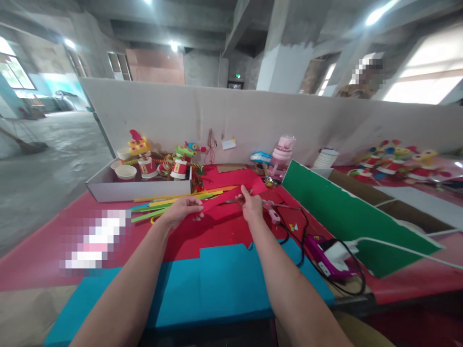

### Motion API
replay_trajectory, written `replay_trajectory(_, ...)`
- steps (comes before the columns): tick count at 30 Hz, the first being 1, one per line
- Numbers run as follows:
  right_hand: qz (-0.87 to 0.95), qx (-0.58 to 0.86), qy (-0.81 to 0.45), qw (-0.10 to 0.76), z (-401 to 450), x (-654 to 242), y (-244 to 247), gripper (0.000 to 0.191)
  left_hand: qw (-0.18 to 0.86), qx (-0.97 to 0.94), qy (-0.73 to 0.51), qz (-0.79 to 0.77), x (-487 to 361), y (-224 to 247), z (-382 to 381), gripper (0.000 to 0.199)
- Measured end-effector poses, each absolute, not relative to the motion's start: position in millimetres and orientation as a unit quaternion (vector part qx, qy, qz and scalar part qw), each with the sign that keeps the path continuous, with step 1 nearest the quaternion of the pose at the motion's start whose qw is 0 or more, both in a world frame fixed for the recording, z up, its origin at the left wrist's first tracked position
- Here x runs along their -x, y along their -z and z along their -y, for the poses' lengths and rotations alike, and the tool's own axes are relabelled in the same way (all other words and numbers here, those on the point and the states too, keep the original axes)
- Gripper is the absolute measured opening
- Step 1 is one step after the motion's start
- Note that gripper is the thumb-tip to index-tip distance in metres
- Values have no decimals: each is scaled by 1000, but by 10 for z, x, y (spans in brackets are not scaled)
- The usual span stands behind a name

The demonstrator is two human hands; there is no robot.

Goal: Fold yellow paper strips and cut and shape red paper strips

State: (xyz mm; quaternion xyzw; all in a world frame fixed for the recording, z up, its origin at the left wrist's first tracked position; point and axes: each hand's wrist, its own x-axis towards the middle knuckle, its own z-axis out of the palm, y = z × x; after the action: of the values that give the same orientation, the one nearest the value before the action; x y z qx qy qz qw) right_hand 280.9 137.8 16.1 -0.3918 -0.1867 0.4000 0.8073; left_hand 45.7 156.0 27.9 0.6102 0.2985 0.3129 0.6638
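My left hand point(183, 212) pinches the left end of a piece of red paper point(217, 206) above the table. In my right hand point(251, 206) is a pair of scissors point(230, 201), its blades pointing left at the paper. Whether the blades are apart is too small to tell. Red paper and the red table covering blend together here, so the sheet's outline is unclear. Left of my left hand lie green, yellow and blue paper strips point(150, 210). A pink glue gun point(272, 213) with a small red light rests just right of my right hand.
A white box point(141, 189) at back left holds paper cups and cup figures. A green-sided box point(347, 217) stands at right, before it a purple power strip point(327, 262) with cables. A pink bottle point(283, 154) stands behind. Blue board point(217, 284) lines the front.
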Motion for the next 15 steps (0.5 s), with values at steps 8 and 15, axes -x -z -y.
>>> replay_trajectory(8, 187, 342, -456, 800, -1385, -2625, -107, 34, 606, -393, -638, -266, -419, -318, -1746, 35)
replay_trajectory(15, 154, 320, -485, 799, -1343, -2467, -134, 23, 667, -383, -616, -171, -530, -349, -1618, 46)
